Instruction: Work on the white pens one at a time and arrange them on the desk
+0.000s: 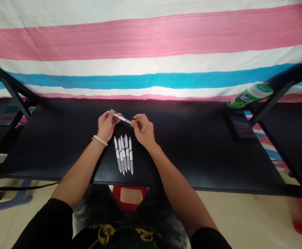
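A white and grey pen (123, 119) is held slantwise above the black table, its grey end toward the right. My left hand (106, 123) grips its white end between thumb and fingers. At the grey end, the thumb and fingertips of my right hand (143, 129) pinch it; the very tip is hidden by them. Just below both hands, several matching pens (123, 154) lie side by side in a loose bundle, with their metal tips pointing toward me.
The black table (192, 148) stretches out on both sides. A green and white canister (249, 95) stands tilted in view at the back right, near a dark metal frame (278, 98). Striped cloth (151, 41) hangs behind. A red stool (118, 193) shows below the table edge.
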A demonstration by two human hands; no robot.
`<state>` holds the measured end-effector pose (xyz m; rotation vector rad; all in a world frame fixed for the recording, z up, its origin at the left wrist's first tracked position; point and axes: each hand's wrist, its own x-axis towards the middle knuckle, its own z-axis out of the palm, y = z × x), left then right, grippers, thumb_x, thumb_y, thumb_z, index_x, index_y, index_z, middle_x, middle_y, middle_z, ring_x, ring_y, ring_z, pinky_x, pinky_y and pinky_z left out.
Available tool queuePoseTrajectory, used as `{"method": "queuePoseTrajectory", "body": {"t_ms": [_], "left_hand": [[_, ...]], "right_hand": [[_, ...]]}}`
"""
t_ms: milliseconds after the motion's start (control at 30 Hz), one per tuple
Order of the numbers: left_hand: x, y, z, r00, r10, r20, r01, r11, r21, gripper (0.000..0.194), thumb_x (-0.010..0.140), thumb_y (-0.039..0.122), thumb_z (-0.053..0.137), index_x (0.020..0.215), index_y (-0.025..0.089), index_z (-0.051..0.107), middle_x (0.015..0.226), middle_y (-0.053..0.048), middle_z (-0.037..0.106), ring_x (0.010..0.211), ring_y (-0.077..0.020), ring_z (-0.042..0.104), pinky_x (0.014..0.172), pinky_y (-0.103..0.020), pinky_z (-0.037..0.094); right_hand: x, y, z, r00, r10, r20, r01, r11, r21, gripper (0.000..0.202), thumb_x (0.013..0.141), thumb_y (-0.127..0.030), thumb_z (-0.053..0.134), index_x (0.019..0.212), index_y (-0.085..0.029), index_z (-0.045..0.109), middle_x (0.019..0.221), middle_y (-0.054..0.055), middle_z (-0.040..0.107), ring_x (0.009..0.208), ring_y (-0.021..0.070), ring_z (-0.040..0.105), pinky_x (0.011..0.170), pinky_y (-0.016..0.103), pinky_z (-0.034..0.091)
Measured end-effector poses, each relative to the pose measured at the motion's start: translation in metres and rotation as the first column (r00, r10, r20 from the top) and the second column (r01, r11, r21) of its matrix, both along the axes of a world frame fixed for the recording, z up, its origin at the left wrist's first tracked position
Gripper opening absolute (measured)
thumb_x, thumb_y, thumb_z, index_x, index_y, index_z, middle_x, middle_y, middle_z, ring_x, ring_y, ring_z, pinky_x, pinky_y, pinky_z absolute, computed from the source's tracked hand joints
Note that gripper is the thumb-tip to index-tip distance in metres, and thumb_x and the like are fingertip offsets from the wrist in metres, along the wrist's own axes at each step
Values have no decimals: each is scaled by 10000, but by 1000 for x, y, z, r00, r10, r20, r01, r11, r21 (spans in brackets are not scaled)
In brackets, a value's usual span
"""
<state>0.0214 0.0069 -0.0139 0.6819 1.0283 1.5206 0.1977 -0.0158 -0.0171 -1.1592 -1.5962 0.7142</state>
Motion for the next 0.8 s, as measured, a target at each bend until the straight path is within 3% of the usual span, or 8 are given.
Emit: {"method": "queuePoseTrajectory", "body": {"t_ms": [133, 267, 433, 600, 700, 800], "left_hand": [[1, 0, 0, 1000, 1, -6, -1, 1000, 12, 251, 900, 387, 712, 873, 151, 633, 858, -92, 756, 791, -165, 741, 803, -294, 575], [1, -1, 0, 1000, 2, -22, -2, 1000, 14, 285, 879, 409, 734, 869, 141, 638, 839, -88, 751, 773, -162, 739, 772, -283, 574], [2, 0, 0, 1000, 12, -17, -11, 1000, 28, 301, 860, 420, 753, 861, 141, 639, 849, -86, 752, 787, -169, 745, 767, -285, 582], [3, -1, -1, 999, 7, -42, -5, 999, 31, 302, 859, 420, 755, 864, 139, 645, 877, -97, 758, 809, -179, 752, 752, -282, 589], [3, 0, -1, 999, 18, -38, -17, 999, 28, 300, 862, 419, 752, 866, 140, 642, 881, -97, 760, 814, -178, 752, 767, -288, 593], [3, 0, -1, 999, 16, -41, -15, 1000, 25, 306, 860, 422, 754, 868, 139, 638, 873, -95, 758, 808, -175, 751, 776, -292, 592]], "right_hand": [[1, 0, 1, 999, -33, 26, 32, 999, 18, 273, 911, -324, 634, 1152, -244, 535, 908, 16, 722, 653, 131, 638, 630, 264, 491], [2, -1, 2, 997, -32, 70, 30, 999, 29, 164, 961, -292, 542, 1116, -238, 545, 766, -14, 685, 608, 130, 613, 608, 256, 460], [2, -1, 1, 998, 42, 43, -43, 999, 22, 263, 947, -311, 574, 1187, -241, 493, 887, 15, 720, 687, 149, 653, 630, 262, 474], [1, -2, 2, 986, 35, 162, -31, 999, -22, 189, 1004, -269, 437, 1181, -233, 494, 735, -10, 692, 635, 162, 644, 682, 296, 460], [1, -3, 3, 985, 8, 171, -7, 1000, -7, 247, 981, -318, 506, 1211, -233, 478, 822, 7, 703, 646, 160, 638, 663, 286, 450], [1, -3, 3, 983, 64, 171, -68, 998, 19, 223, 970, -301, 513, 1181, -230, 499, 886, 26, 700, 675, 156, 634, 667, 279, 446]]}}
